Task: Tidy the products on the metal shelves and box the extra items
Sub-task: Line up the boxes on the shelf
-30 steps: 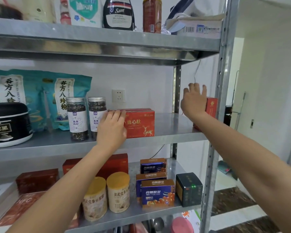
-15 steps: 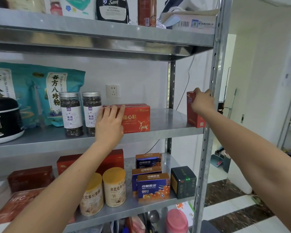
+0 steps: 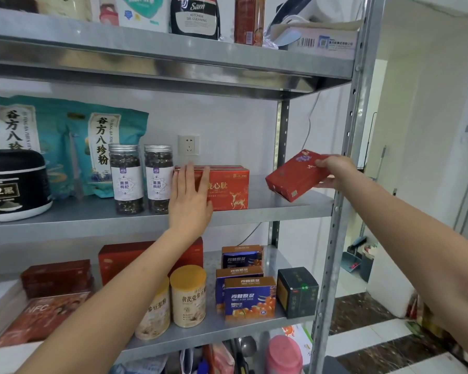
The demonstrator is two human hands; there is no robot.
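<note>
**Red box held at the shelf's right end**

The right hand pinches a flat red box with a flower print, tilted above the middle shelf. The left hand lies flat, fingers straight, against an orange deer box beside two jars.

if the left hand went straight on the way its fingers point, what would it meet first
The red deer box: the left hand, fingers straight, seems to press its front left end. Depth is unclear; sliding up past it, the wall socket comes next.
</note>
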